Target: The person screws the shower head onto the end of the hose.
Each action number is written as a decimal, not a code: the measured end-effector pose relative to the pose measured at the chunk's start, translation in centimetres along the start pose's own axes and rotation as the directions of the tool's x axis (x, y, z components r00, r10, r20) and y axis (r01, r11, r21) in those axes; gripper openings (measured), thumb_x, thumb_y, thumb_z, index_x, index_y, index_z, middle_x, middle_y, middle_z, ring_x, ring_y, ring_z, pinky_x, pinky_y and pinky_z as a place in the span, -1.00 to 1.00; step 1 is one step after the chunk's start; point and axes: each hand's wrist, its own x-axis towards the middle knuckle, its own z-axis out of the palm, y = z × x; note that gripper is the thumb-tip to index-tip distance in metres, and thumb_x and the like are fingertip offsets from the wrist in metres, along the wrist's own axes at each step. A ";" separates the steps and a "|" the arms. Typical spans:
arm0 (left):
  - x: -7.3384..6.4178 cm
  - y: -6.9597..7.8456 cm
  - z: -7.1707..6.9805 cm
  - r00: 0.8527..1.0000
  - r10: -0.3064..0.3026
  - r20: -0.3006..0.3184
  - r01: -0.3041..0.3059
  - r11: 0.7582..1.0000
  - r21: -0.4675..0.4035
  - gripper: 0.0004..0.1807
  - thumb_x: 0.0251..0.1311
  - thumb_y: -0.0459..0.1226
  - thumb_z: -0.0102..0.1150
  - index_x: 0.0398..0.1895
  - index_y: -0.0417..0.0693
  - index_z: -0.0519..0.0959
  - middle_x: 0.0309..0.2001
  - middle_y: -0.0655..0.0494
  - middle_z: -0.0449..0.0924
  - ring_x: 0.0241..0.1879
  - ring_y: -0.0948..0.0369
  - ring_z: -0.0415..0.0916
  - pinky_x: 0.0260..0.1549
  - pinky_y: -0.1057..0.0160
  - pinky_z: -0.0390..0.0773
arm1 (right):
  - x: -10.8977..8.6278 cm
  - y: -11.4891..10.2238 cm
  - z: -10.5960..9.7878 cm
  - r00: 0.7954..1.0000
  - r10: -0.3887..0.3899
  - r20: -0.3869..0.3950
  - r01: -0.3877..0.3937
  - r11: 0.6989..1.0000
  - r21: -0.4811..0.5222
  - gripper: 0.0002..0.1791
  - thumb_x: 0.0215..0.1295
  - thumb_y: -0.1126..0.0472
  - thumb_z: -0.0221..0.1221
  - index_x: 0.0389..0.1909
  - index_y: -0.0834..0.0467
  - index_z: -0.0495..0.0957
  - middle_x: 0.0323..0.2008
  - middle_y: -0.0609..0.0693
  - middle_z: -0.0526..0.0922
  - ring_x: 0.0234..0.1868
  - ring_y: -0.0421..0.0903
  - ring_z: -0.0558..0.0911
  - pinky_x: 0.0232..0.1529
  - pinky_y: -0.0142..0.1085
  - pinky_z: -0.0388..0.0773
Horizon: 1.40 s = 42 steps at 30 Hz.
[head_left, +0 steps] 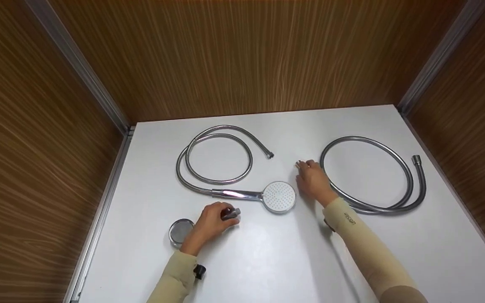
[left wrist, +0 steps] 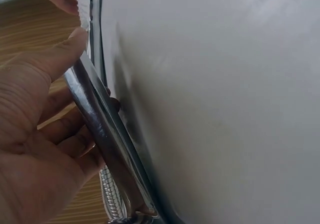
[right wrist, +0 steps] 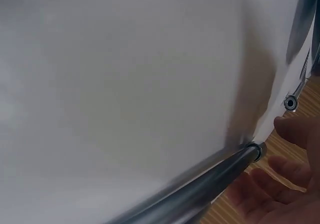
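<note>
My left hand point(head_left: 211, 223) holds the chrome handle point(left wrist: 107, 139) of a shower head point(head_left: 181, 231). Its round grey head lies to the left, partly behind the wrist. In the left wrist view, fingertips curl past the handle's far side, with the thumb at its end. My right hand point(head_left: 313, 182) is beside a thick grey shower hose point(head_left: 409, 181). In the right wrist view, a grey tube point(right wrist: 215, 179) has its hollow end near the fingers, and the thumb stands apart from it; whether the fingers touch it I cannot tell.
Between the hands lies another shower head point(head_left: 279, 197), white-faced with a chrome handle. A coiled metal hose point(head_left: 217, 182) runs from that handle, its free end pointing right. Wood-grain panels point(head_left: 234, 59) enclose the white table point(head_left: 259, 261) at the back and sides.
</note>
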 end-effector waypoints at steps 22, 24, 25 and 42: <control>-0.2 -0.4 0.6 0.998 0.052 -0.017 -0.052 0.999 0.009 -0.63 0.28 -0.17 0.46 0.06 -0.18 0.70 -0.11 -0.05 0.73 -0.07 0.04 0.66 0.06 -0.03 0.64 | -0.5 0.3 0.1 0.999 0.029 0.014 -0.029 1.000 -0.009 -0.88 0.40 0.34 0.27 -0.19 0.36 0.60 -0.26 0.29 0.65 -0.15 0.28 0.64 -0.03 0.12 0.62; -0.1 -0.4 0.6 0.999 0.048 -0.007 -0.048 0.999 0.007 -0.63 0.26 -0.18 0.47 0.07 -0.16 0.71 -0.11 -0.03 0.73 -0.08 0.05 0.65 0.06 -0.03 0.63 | -0.4 0.3 0.1 1.000 0.027 0.010 -0.027 0.999 -0.018 -0.89 0.39 0.34 0.27 -0.23 0.35 0.61 -0.27 0.30 0.66 -0.17 0.29 0.66 -0.07 0.12 0.63; -0.1 -0.4 0.7 0.999 0.047 -0.001 -0.047 0.999 0.010 -0.62 0.25 -0.19 0.48 0.07 -0.15 0.71 -0.12 -0.02 0.72 -0.09 0.07 0.63 0.05 -0.02 0.62 | -0.4 0.3 0.2 1.000 0.024 0.008 -0.024 0.999 -0.024 -0.89 0.39 0.34 0.27 -0.25 0.35 0.61 -0.28 0.30 0.67 -0.19 0.29 0.66 -0.09 0.12 0.63; -0.1 0.1 1.2 0.986 0.165 0.014 -0.163 0.955 0.249 -0.58 0.26 -0.17 0.44 0.16 -0.07 0.70 -0.31 -0.01 0.64 -0.32 0.12 0.50 -0.28 0.10 0.53 | -0.8 0.4 0.7 1.000 -0.010 -0.015 0.010 1.000 0.024 -0.81 0.37 0.38 0.20 -0.07 0.38 0.61 -0.27 0.31 0.61 -0.33 0.26 0.62 -0.23 0.14 0.62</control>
